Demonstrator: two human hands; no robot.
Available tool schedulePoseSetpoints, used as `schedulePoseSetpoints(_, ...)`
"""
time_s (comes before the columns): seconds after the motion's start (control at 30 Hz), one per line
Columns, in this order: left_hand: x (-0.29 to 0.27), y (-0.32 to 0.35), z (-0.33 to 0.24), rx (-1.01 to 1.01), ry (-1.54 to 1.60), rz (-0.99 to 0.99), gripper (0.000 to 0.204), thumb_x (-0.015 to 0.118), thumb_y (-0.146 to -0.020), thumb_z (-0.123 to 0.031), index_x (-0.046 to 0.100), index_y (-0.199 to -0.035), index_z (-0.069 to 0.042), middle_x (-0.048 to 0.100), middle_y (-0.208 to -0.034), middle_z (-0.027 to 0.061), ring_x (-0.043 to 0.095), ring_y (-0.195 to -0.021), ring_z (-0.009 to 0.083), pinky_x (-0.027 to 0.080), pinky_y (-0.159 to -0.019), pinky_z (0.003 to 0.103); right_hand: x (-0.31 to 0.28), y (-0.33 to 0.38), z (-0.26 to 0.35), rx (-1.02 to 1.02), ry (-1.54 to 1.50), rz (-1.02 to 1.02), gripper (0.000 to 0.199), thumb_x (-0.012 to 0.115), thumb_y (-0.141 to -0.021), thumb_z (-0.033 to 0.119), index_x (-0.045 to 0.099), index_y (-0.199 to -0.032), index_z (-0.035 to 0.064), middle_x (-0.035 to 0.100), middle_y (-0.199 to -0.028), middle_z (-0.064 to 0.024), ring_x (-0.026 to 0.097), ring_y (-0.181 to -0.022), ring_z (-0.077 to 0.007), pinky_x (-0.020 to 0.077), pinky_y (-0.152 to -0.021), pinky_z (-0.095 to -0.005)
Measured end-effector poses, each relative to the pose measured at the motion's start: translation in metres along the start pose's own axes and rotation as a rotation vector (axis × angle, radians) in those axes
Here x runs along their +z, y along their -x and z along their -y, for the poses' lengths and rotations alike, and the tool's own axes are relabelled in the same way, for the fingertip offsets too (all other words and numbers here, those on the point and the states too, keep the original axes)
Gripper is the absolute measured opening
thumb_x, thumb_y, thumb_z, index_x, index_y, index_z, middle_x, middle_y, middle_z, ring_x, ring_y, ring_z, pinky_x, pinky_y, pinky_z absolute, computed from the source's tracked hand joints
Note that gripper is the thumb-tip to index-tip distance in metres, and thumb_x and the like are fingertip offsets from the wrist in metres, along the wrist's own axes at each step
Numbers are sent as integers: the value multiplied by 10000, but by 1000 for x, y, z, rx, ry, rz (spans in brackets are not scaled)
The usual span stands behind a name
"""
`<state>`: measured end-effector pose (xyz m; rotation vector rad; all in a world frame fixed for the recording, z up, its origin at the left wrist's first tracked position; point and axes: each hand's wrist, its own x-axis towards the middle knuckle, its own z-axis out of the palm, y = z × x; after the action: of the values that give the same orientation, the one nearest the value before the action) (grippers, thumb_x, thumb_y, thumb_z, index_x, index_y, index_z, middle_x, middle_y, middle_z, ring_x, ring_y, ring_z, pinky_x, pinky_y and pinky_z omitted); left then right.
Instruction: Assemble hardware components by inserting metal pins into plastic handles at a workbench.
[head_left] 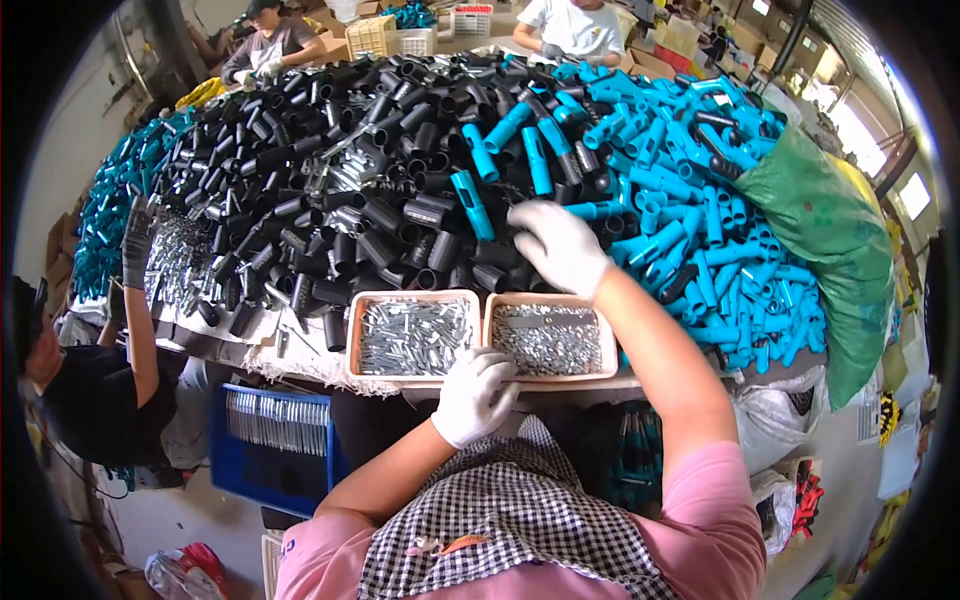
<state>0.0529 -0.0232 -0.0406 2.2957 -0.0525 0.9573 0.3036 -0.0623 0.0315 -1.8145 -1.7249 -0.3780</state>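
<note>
My left hand [476,398], in a white glove, is closed at the front rim of a shallow tray [374,371] of small grey metal pins [415,335]. Whatever is between its fingers is hidden. My right hand [560,245], also gloved and slightly blurred, reaches past a second tray [608,350] of tiny metal parts [545,345] with its fingers apart. Beneath and around it lie black plastic tubes [428,210] and teal slotted tubes [536,160]. A flat dark strip [537,321] rests across the tiny parts.
Heaped black and teal tubes cover the table, with loose metal pieces [180,255] at left. A green sack [820,240] leans at right. A blue crate [265,480] holding metal rods stands below the table's edge. Co-workers [95,390] work at left and across the table.
</note>
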Motion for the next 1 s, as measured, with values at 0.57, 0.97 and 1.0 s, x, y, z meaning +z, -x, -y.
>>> schedulePoseSetpoints(0.57,-53,12,50,-67,-147,-102,177,722,-707,-20,630,-856,-46,674,-871,83,637,-843,287,514,-794,393,74,-69,-63,496,665,775,254,547,-846,204,750,-944,88,716,-979,-176,698,-930,-328,553,-787,-436)
schedulePoseSetpoints(0.97,-56,8,48,-130,-20,-14,85,699,-747,-80,663,-809,-35,667,-861,101,640,-869,278,508,-817,381,103,-47,-141,525,428,830,337,556,-783,195,707,-1068,97,658,-1124,-203,641,-1051,-353,527,-879,-428)
schedulePoseSetpoints(1.0,-60,10,51,-161,7,15,85,690,-757,-82,671,-822,-32,670,-866,103,641,-878,278,510,-819,382,104,-49,-143,498,360,819,365,600,-756,229,696,-1080,91,661,-1121,-203,641,-1043,-357,527,-882,-420)
